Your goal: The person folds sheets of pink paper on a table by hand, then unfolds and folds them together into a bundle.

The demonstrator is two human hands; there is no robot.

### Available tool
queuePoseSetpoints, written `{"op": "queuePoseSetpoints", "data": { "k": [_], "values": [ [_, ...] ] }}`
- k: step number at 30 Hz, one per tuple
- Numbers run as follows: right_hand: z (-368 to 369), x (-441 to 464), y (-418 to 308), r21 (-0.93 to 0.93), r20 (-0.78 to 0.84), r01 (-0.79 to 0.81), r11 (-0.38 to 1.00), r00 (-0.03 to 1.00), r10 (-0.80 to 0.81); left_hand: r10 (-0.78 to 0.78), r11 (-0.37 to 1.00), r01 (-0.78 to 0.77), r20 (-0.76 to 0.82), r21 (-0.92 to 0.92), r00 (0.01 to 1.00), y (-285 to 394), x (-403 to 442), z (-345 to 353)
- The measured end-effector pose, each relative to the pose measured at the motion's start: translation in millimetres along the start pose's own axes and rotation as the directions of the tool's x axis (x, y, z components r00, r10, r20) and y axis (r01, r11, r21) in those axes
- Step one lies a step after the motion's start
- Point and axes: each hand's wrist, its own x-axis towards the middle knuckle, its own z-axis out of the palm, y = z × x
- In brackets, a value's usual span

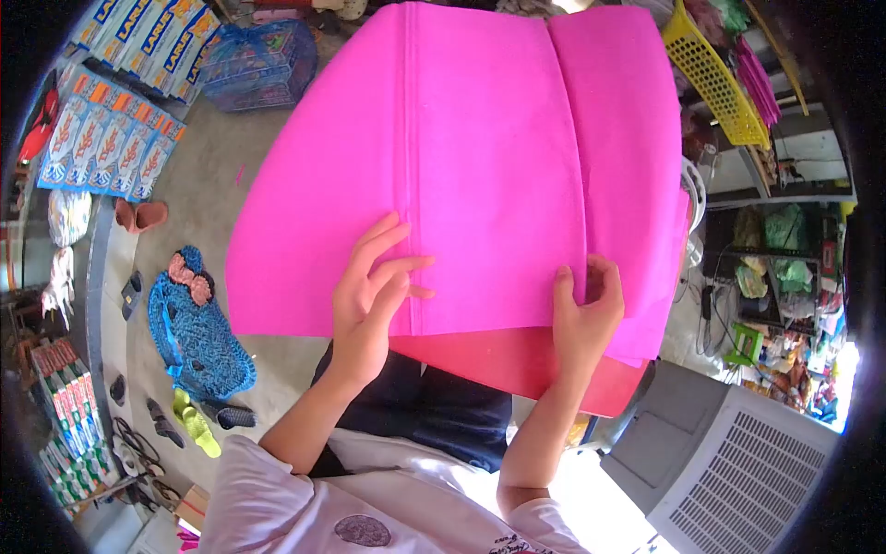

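A large bright pink sheet [489, 175] spreads in front of me; whether it is cloth or paper I cannot tell. A crease or seam runs down its left part, and a folded edge stands up toward the right. My left hand [369, 295] rests on the sheet by the crease, fingers apart and nothing gripped. At the folded edge, my right hand [588, 305] pinches the sheet between thumb and fingers near its front. Below the sheet, part of a red tabletop [517, 365] shows. More pink layers peek out at the right.
A grey slatted plastic unit [738, 471] stands at the lower right. Blue knitted mat [198, 332] and green slippers [196, 425] lie on the floor at left. Stacked drink cartons [111, 138] are at upper left. A yellow basket [715, 74] hangs at upper right.
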Motion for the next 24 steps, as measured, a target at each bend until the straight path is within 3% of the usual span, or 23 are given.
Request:
{"op": "queuePoseSetpoints", "data": {
  "k": [4, 7, 16, 19, 24],
  "values": [
    [-15, -4, -14, 0.32, 0.157, -0.043, 0.946, 0.988, -0.008, 0.016, 1.0, -0.016, 0.014, -0.026, 1.0, -2, -1, -1],
    [-24, -8, -32, 0.391, 0.243, -0.122, 0.912, 0.97, 0.025, 0.025, 0.999, -0.025, 0.019, -0.021, 0.999, -1, -2, 0],
    [-25, -27, -62, 0.471, 0.13, -0.02, 0.882, 0.99, -0.047, 0.103, 0.99, -0.105, -0.027, -0.093, 0.994, -5, -6, 1],
    [-24, -31, -68, 0.592, 0.089, -0.033, 0.805, 0.996, -0.024, 0.194, 0.97, -0.201, -0.062, -0.135, 0.979, -9, -11, -1],
    [-35, -32, -75, 0.837, 0.153, -0.171, 0.519, 0.985, 0.078, 0.29, 0.905, -0.313, -0.122, -0.288, 0.949, -16, -13, -5]
  ]
}}
